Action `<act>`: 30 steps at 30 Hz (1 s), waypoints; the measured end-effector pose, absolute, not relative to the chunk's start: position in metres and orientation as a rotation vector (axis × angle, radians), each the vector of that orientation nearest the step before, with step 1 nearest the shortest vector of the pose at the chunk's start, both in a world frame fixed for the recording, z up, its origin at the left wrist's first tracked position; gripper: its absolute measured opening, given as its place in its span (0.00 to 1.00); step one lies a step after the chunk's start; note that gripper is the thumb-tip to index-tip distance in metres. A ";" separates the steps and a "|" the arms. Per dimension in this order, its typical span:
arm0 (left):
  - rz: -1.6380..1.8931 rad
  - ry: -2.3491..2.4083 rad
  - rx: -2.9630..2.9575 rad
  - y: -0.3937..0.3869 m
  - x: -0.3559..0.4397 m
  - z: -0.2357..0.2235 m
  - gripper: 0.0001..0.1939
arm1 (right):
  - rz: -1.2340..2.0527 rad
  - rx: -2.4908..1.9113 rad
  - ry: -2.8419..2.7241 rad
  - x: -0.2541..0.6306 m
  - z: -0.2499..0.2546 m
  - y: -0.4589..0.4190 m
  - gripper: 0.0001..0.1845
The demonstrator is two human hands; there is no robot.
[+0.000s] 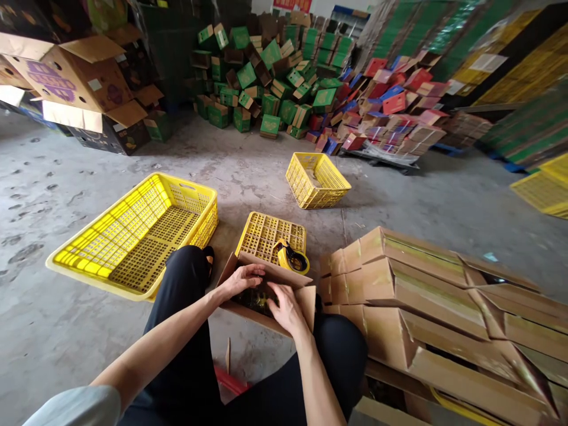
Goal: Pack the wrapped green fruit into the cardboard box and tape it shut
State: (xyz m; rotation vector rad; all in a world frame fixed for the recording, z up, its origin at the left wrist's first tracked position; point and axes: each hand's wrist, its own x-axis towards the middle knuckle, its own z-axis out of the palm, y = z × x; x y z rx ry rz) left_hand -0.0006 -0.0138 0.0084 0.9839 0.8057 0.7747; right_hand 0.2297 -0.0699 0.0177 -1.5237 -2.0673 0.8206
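A small open cardboard box (305, 303) sits between my knees, tilted, with its flaps up. Inside lie dark, shiny contents with yellowish bits (254, 300), whose kind I cannot make out. My left hand (242, 280) reaches over the box's left part, fingers stretched out above the contents. At the right part, my right hand (286, 307) dips in with its fingers extended and thumb apart. Neither hand visibly holds anything, though some fingertips are partly hidden. Just beyond the box, a yellow tape dispenser (282, 254) rests on an upturned yellow crate (261, 231).
A large yellow crate (195, 216) stands to the left, and a smaller yellow crate (317, 189) farther ahead. Closed cardboard boxes (426, 290) are stacked close on my right. Heaps of green boxes (270, 89) and red and blue boxes (394, 103) lie at the back.
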 end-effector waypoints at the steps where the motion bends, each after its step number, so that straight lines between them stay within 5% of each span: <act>1: 0.774 0.802 0.992 -0.014 0.000 0.010 0.32 | 0.893 -1.521 -2.080 0.227 0.010 -0.069 0.30; 4: 0.760 0.793 1.003 -0.016 -0.001 0.013 0.32 | 0.953 -1.552 -2.079 0.225 -0.008 -0.065 0.37; 10: 0.740 0.801 0.994 -0.015 -0.003 0.012 0.33 | 0.925 -1.633 -1.979 0.239 -0.014 -0.059 0.19; 16: 0.724 0.826 0.978 -0.015 -0.002 0.009 0.34 | 1.039 -1.629 -1.882 0.239 -0.014 -0.063 0.22; 22: 0.733 0.835 0.929 -0.015 -0.004 0.009 0.35 | 1.102 -1.562 -1.734 0.242 0.008 -0.063 0.07; 30: 0.592 0.918 0.800 -0.015 -0.003 0.007 0.36 | 1.023 -1.404 -1.555 0.250 0.046 -0.061 0.11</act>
